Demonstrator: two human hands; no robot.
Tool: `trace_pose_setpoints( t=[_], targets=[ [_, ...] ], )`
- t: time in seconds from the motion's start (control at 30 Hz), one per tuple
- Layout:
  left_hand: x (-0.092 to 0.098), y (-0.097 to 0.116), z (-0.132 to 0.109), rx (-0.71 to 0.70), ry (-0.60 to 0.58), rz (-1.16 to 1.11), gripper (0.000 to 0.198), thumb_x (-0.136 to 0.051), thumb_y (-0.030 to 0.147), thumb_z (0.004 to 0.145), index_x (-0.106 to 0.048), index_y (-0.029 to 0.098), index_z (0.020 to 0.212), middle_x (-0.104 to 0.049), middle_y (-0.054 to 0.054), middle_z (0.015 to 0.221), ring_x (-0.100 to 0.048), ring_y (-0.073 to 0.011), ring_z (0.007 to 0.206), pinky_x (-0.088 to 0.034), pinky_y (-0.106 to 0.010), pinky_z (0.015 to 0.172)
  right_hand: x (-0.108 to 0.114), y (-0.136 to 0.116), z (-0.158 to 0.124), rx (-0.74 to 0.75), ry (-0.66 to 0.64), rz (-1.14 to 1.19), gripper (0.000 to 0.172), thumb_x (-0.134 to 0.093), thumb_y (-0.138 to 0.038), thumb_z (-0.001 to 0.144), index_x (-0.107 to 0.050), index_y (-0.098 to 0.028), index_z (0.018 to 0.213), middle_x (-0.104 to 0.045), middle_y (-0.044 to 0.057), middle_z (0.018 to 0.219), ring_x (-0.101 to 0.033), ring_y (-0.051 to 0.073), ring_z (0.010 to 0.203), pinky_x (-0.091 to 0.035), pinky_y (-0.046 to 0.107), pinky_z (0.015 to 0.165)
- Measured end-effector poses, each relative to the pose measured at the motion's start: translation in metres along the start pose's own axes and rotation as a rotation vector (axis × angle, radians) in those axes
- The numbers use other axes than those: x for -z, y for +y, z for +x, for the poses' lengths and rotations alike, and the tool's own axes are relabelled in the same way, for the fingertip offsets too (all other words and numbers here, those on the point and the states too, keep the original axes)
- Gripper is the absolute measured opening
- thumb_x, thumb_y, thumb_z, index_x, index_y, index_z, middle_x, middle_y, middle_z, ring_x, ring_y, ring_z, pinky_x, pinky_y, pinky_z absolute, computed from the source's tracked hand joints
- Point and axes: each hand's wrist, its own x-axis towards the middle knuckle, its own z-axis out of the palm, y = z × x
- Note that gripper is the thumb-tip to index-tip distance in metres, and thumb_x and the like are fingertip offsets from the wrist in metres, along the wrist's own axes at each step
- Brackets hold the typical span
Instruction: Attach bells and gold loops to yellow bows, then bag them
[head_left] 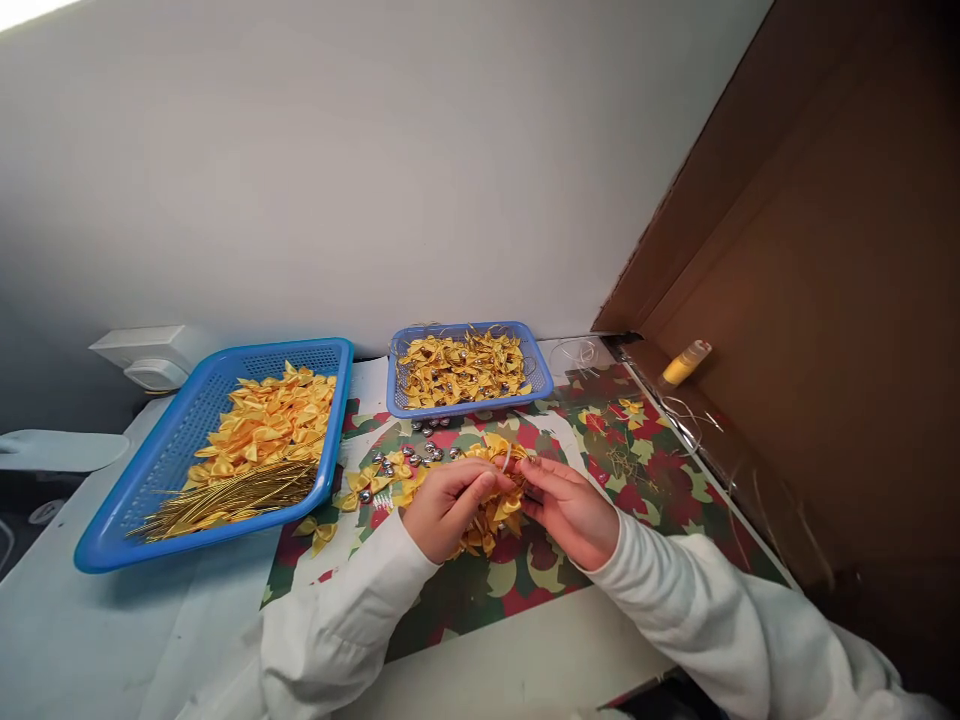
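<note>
My left hand (pixel 454 503) and my right hand (pixel 574 505) meet over a heap of yellow satin ribbon bows (pixel 506 515) on the table. The fingers of both hands are closed in a pinch, with the tips close together. A thin pale strip (pixel 507 458) rises at the left fingertips. Yellow ribbon shows right by the right fingertips, but the fingers and the heap behind hide what is gripped. Small silver bells (pixel 431 453) and loose bows (pixel 382 475) lie to the left of the heap.
A large blue basket (pixel 341 420) at left holds yellow bows and gold wire ties (pixel 240 495). A smaller blue basket (pixel 395 400) at the back contains bows with bells. A yellow-filled bottle (pixel 686 362) and clear thread (pixel 694 420) lie at right by the brown cardboard (pixel 810 250).
</note>
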Motion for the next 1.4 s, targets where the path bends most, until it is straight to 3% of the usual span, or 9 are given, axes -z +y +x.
trace_pose_setpoints(
  t=[0.37, 0.53, 0.6, 0.73, 0.83, 0.97, 1.13, 1.27, 1.4],
  targets=[
    [0.002, 0.0, 0.0, 0.062, 0.014, 0.006, 0.033, -0.043, 0.03, 0.092, -0.07, 0.015, 0.081, -0.071, -0.007, 0.081, -0.064, -0.0188, 0.084, -0.046, -0.028, 0.08, 0.004, 0.006, 0.001, 0.16, -0.212, -0.22, 0.032, -0.068, -0.047, 0.075, -0.072, -0.02, 0.091, -0.07, 0.006, 0.095, -0.062, 0.019, 0.093, -0.044, 0.035, 0.09],
    [0.004, -0.002, 0.001, 0.028, 0.122, -0.036, 0.034, -0.044, 0.035, 0.092, -0.068, 0.017, 0.077, -0.068, -0.008, 0.084, -0.062, -0.0185, 0.08, -0.047, -0.03, 0.076, 0.018, -0.012, 0.0, 0.519, -0.105, -0.767, 0.024, -0.065, -0.039, 0.078, -0.071, -0.019, 0.09, -0.068, 0.009, 0.101, -0.059, 0.023, 0.102, -0.043, 0.041, 0.096],
    [0.005, -0.003, 0.0, 0.066, 0.185, -0.082, 0.034, -0.046, 0.039, 0.091, -0.067, 0.017, 0.076, -0.067, -0.008, 0.091, -0.059, -0.0146, 0.066, -0.047, -0.028, 0.062, 0.022, -0.024, -0.005, 0.688, -0.021, -0.993, 0.02, -0.066, -0.033, 0.078, -0.071, -0.019, 0.092, -0.068, 0.009, 0.102, -0.059, 0.024, 0.102, -0.043, 0.043, 0.096],
    [0.006, -0.004, 0.0, 0.207, 0.259, -0.251, 0.039, -0.048, 0.048, 0.087, -0.066, 0.015, 0.077, -0.062, -0.003, 0.072, -0.036, -0.0056, 0.039, -0.028, -0.022, 0.04, 0.028, -0.042, -0.015, 0.866, 0.049, -1.346, 0.017, -0.062, -0.024, 0.08, -0.07, -0.022, 0.096, -0.07, 0.008, 0.102, -0.06, 0.025, 0.1, -0.039, 0.05, 0.097],
    [0.006, -0.004, 0.001, 0.251, 0.344, -0.341, 0.042, -0.054, 0.055, 0.081, -0.065, 0.014, 0.074, -0.057, 0.0, 0.059, -0.033, -0.0061, 0.041, -0.024, -0.021, 0.041, 0.037, -0.046, -0.018, 0.884, 0.0, -1.39, 0.02, -0.06, -0.022, 0.082, -0.068, -0.022, 0.101, -0.069, 0.008, 0.104, -0.061, 0.024, 0.1, -0.043, 0.046, 0.095],
    [0.005, -0.005, 0.002, 0.233, 0.421, -0.335, 0.041, -0.058, 0.055, 0.079, -0.065, 0.015, 0.071, -0.059, -0.001, 0.059, -0.045, -0.0105, 0.052, -0.034, -0.022, 0.05, 0.048, -0.043, -0.014, 0.899, -0.072, -1.332, 0.022, -0.055, -0.017, 0.085, -0.069, -0.02, 0.101, -0.069, 0.008, 0.102, -0.063, 0.02, 0.097, -0.051, 0.036, 0.086],
    [0.006, -0.008, 0.003, 0.21, 0.477, -0.327, 0.04, -0.057, 0.054, 0.08, -0.064, 0.016, 0.07, -0.047, 0.003, 0.05, -0.044, -0.0111, 0.053, -0.036, -0.023, 0.054, 0.05, -0.031, 0.007, 0.95, 0.017, -1.378, 0.016, -0.058, -0.01, 0.08, -0.072, -0.019, 0.079, -0.072, 0.007, 0.082, -0.066, 0.02, 0.078, -0.053, 0.036, 0.075],
    [0.006, -0.008, 0.004, 0.249, 0.46, -0.371, 0.042, -0.059, 0.056, 0.077, -0.062, 0.015, 0.07, -0.04, 0.005, 0.048, -0.039, -0.0105, 0.049, -0.031, -0.023, 0.049, 0.049, -0.018, 0.03, 0.848, 0.135, -1.322, 0.014, -0.066, -0.006, 0.068, -0.07, -0.018, 0.062, -0.072, 0.005, 0.067, -0.066, 0.018, 0.062, -0.054, 0.031, 0.065],
    [0.007, -0.007, 0.004, 0.268, 0.431, -0.403, 0.042, -0.058, 0.056, 0.078, -0.062, 0.014, 0.072, -0.037, 0.006, 0.047, -0.037, -0.0097, 0.047, -0.028, -0.023, 0.048, 0.055, -0.018, 0.038, 0.713, 0.186, -1.198, 0.006, -0.069, -0.012, 0.064, -0.069, -0.018, 0.063, -0.071, 0.004, 0.063, -0.065, 0.017, 0.057, -0.054, 0.03, 0.059]
  ],
)
